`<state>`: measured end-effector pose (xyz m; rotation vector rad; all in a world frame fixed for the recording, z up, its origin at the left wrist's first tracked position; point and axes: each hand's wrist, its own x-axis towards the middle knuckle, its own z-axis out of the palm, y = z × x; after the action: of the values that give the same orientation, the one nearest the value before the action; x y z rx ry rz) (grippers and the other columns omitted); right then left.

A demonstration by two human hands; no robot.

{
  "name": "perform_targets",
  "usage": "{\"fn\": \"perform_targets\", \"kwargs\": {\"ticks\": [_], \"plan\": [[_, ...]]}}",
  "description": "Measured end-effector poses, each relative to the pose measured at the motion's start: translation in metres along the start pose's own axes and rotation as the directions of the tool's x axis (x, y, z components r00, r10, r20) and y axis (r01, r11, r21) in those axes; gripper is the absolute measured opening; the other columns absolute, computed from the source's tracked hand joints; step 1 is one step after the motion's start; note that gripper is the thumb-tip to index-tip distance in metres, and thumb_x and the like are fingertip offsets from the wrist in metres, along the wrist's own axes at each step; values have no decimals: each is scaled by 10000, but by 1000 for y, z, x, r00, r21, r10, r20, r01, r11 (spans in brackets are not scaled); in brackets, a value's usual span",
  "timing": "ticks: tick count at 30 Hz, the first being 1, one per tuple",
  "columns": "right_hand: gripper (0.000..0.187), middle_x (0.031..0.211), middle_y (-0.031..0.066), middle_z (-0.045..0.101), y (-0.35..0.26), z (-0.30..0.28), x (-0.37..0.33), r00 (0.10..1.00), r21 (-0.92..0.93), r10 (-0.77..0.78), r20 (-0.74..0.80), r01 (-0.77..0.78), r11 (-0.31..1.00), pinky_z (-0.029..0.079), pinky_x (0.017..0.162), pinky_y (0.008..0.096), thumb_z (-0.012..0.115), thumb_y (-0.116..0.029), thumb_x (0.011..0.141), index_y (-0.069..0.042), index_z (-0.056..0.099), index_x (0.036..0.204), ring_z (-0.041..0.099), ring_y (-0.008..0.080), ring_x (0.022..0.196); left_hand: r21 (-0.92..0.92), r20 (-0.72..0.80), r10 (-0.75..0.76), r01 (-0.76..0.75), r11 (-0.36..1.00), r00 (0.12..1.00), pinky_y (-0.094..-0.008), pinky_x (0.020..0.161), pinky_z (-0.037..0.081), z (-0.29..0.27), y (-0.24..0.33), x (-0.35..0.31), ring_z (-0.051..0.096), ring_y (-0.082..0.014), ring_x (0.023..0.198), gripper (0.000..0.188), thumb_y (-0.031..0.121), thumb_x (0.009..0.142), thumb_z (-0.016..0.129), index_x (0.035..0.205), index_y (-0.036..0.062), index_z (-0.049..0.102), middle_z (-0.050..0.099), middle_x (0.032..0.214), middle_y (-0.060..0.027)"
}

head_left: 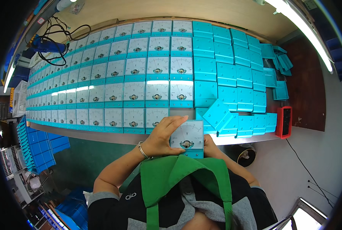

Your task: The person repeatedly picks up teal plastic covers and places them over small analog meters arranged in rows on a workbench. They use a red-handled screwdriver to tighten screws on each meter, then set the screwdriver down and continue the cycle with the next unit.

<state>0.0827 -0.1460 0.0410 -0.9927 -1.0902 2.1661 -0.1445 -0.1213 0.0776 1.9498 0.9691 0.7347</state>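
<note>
I hold a square panel meter (187, 138) with a white dial face and a turquoise lower band close to my chest, face up. My left hand (164, 135) grips its left edge, thumb under the lower left corner, fingers along the top. My right hand (210, 145) is mostly hidden behind the meter's right side and holds it there. A bracelet sits on my left wrist. Just beyond my hands lies the near edge of the workbench (102, 135).
Long rows of identical meters (157, 67) cover the bench face up. To the right, turquoise ones (232, 73) lie face down, several tilted (217, 115). A red box (284, 122) sits at the right end. Blue crates (40, 147) stand at the lower left; cables (56, 38) at the far left.
</note>
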Motion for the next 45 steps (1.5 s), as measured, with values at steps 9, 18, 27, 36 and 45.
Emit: {"fn": "perform_targets", "kwargs": {"ticks": [9, 18, 27, 36, 45], "plan": [[325, 929, 47, 670, -5, -32, 0, 982, -351, -40, -186, -29, 936, 459, 656, 226, 708, -87, 777, -28, 625, 1086, 571, 86, 762, -673, -98, -308, 165, 721, 946, -405, 965, 419, 21, -33, -23, 465, -288, 1177, 969, 166, 625, 785, 1426, 77, 248, 399, 1314, -128], [907, 1369, 229, 392, -3, -85, -11, 844, -928, -387, -370, -350, 125, 497, 839, 445, 829, -253, 601, -168, 382, 1386, 414, 389, 1230, -899, 322, -278, 385, 210, 905, -459, 918, 487, 10, -50, -37, 577, -283, 1056, 893, 211, 685, 752, 1410, 128, 238, 476, 1222, -118], [875, 985, 4, 480, -21, -9, 4, 968, 169, 160, -192, -128, 977, 295, 501, 190, 687, -462, 740, -121, 280, 1435, 393, 58, 739, -965, 81, -548, 203, 165, 832, -415, 946, 448, 44, -31, 13, 477, -263, 1166, 1052, 471, 666, 754, 1442, 75, 165, 411, 1311, -137], [887, 958, -20, 477, -15, 3, 8, 979, 180, 171, -112, -149, 972, 258, 488, 186, 696, -466, 729, -120, 277, 1431, 398, 50, 717, -935, 15, -549, 206, 288, 836, -370, 913, 454, 38, -36, 6, 482, -235, 1139, 926, 428, 694, 734, 1419, 90, 267, 419, 1301, -126], [1027, 1326, 156, 407, 9, 20, 27, 992, 71, -77, -98, 84, 994, 279, 1065, 341, 798, -204, 685, -62, 152, 1471, 392, 225, 1245, -840, -62, -527, 240, 486, 848, -393, 1020, 348, 42, -30, 7, 392, -277, 1239, 980, 430, 682, 762, 1434, 104, 225, 334, 1374, -142]]}}
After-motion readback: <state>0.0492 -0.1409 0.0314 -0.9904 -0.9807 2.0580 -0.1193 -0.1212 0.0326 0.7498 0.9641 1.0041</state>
